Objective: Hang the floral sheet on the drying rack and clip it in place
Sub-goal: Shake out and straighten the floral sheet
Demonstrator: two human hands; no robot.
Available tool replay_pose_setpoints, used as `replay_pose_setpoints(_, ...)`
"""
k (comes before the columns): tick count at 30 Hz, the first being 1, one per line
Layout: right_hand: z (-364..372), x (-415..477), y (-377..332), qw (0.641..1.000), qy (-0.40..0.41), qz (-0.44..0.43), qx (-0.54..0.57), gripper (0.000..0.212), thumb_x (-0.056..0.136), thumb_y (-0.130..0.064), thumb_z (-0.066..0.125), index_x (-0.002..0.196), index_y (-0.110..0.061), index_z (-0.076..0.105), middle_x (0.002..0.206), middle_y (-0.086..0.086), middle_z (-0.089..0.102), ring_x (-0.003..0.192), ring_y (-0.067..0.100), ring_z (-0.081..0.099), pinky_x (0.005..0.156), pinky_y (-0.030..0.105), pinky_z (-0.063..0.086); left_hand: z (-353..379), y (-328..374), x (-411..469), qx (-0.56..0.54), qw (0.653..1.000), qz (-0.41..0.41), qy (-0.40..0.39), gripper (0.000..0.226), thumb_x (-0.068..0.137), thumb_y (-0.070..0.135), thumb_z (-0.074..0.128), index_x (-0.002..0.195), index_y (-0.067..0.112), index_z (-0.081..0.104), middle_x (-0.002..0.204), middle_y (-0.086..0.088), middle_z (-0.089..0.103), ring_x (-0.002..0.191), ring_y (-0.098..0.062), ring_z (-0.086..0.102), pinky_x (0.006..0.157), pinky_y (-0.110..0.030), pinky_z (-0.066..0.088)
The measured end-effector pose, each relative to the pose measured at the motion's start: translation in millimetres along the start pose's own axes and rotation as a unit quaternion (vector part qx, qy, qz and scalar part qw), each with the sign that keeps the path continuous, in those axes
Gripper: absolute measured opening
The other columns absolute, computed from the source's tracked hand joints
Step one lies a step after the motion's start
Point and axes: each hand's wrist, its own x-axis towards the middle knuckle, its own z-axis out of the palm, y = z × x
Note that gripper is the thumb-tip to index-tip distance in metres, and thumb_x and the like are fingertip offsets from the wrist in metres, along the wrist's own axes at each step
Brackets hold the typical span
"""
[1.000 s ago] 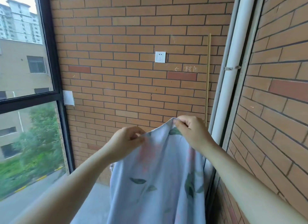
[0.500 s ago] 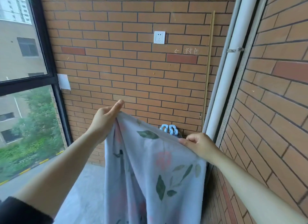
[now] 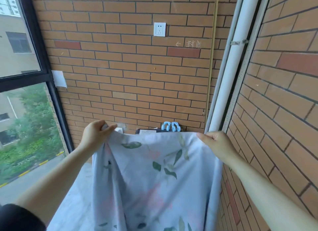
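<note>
The floral sheet (image 3: pixel 151 175), pale blue with green leaves and pink blooms, hangs spread wide in front of me. My left hand (image 3: pixel 96 134) grips its upper left corner, bunched in the fingers. My right hand (image 3: pixel 216 143) grips its upper right corner. The top edge runs nearly level between both hands. Just behind that edge two light blue clips (image 3: pixel 170 126) stick up, beside a dark item with a white label (image 3: pixel 146 131). The drying rack itself is hidden behind the sheet.
A brick wall with a white socket (image 3: pixel 159 29) faces me. A second brick wall (image 3: pixel 278 93) stands close on the right, with a white pipe (image 3: pixel 232 67) in the corner. A dark-framed window (image 3: pixel 43 72) fills the left side.
My hands have moved apart and the left one has come down, so the sheet is now stretched wide with a level top edge. The view has dropped slightly.
</note>
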Motion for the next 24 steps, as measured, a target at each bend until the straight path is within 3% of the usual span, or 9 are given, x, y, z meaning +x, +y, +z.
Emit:
replay_pose_setpoints(4, 23, -1, -64, 0.993, -0.045, -0.112, 0.021, 0.053, 0.095, -0.032, 0.058, 0.055, -0.013, 0.028, 0.052, -0.006, 0.019, 0.049, 0.009, 0.019, 0.048, 0.025, 0.017, 12, 45, -40, -0.039, 0.993, 0.045, -0.103, 0.027, 0.08, 0.041, 0.072, 0.089, 0.019, 0.06, 0.055, 0.006, 0.049, 0.049, -0.013, 0.042, 0.046, -0.025, 0.034)
replay_pose_setpoints(7, 40, -3, -95, 0.98, -0.1, -0.157, 0.066, 0.054, 0.096, -0.036, 0.055, 0.055, -0.012, 0.029, 0.056, 0.002, 0.021, 0.052, 0.015, 0.021, 0.05, 0.03, 0.02, 18, 80, -71, -0.177, 0.943, 0.078, -0.27, 0.037, 0.087, 0.031, 0.067, 0.122, 0.028, 0.054, 0.043, 0.012, 0.038, 0.042, -0.003, 0.035, 0.045, -0.011, 0.028)
replay_pose_setpoints(9, 47, -4, -106, 0.974, -0.126, -0.164, 0.094, 0.054, 0.096, -0.038, 0.054, 0.054, -0.015, 0.029, 0.055, 0.001, 0.023, 0.052, 0.015, 0.023, 0.052, 0.03, 0.022, 21, 89, -81, -0.231, 0.89, 0.099, -0.38, 0.032, 0.093, 0.029, 0.06, 0.124, 0.024, 0.055, 0.068, 0.016, 0.059, 0.061, 0.001, 0.052, 0.063, -0.012, 0.041)
replay_pose_setpoints(11, 49, -3, -110, 0.971, -0.134, -0.162, 0.111, 0.053, 0.095, -0.037, 0.056, 0.052, -0.019, 0.029, 0.054, -0.001, 0.023, 0.053, 0.013, 0.023, 0.051, 0.029, 0.021, 24, 85, -83, -0.285, 0.861, 0.055, -0.418, 0.028, 0.094, 0.028, 0.059, 0.109, 0.006, 0.062, 0.092, -0.001, 0.068, 0.084, -0.013, 0.063, 0.078, -0.025, 0.05)
replay_pose_setpoints(14, 45, -2, -101, 0.974, -0.153, -0.132, 0.104, 0.048, 0.086, -0.04, 0.067, 0.049, -0.02, 0.043, 0.053, -0.007, 0.028, 0.053, 0.011, 0.025, 0.05, 0.026, 0.02, 24, 75, -78, -0.314, 0.874, -0.012, -0.372, 0.037, 0.085, 0.037, 0.068, 0.089, 0.001, 0.062, 0.081, -0.011, 0.065, 0.076, -0.024, 0.06, 0.066, -0.031, 0.049)
replay_pose_setpoints(16, 42, -2, -91, 0.972, -0.194, -0.095, 0.09, 0.037, 0.079, -0.034, 0.076, 0.052, -0.024, 0.052, 0.054, -0.011, 0.032, 0.052, 0.008, 0.027, 0.049, 0.023, 0.019, 24, 71, -76, -0.333, 0.883, -0.035, -0.33, 0.036, 0.082, 0.037, 0.068, 0.088, 0.002, 0.064, 0.079, -0.012, 0.066, 0.073, -0.023, 0.06, 0.065, -0.031, 0.05)
replay_pose_setpoints(19, 45, -2, -66, 0.966, -0.238, -0.058, 0.079, 0.033, 0.076, -0.018, 0.081, 0.061, -0.012, 0.052, 0.055, -0.007, 0.033, 0.052, 0.008, 0.027, 0.05, 0.023, 0.02, 20, 69, -70, -0.36, 0.896, -0.045, -0.255, 0.024, 0.089, 0.028, 0.062, 0.086, 0.005, 0.069, 0.08, -0.014, 0.07, 0.069, -0.022, 0.064, 0.066, -0.031, 0.054)
replay_pose_setpoints(22, 54, -6, -35, 0.97, -0.24, -0.03, 0.025, 0.018, 0.078, -0.017, 0.078, 0.067, -0.01, 0.065, 0.058, 0.002, 0.055, 0.057, 0.009, 0.045, 0.057, 0.035, 0.04, 11, 72, -57, -0.342, 0.926, -0.027, -0.159, 0.024, 0.092, 0.026, 0.061, 0.088, 0.004, 0.07, 0.081, -0.017, 0.07, 0.07, -0.024, 0.063, 0.07, -0.039, 0.054)
replay_pose_setpoints(24, 62, -12, -17, 0.973, -0.228, -0.003, 0.022, 0.007, 0.079, -0.021, 0.077, 0.077, -0.016, 0.073, 0.078, 0.002, 0.071, 0.072, 0.009, 0.061, 0.078, 0.04, 0.052, 2, 76, -46, -0.337, 0.933, -0.012, -0.126, 0.02, 0.092, 0.026, 0.061, 0.085, 0.01, 0.071, 0.078, -0.011, 0.072, 0.067, -0.021, 0.065, 0.069, -0.036, 0.055)
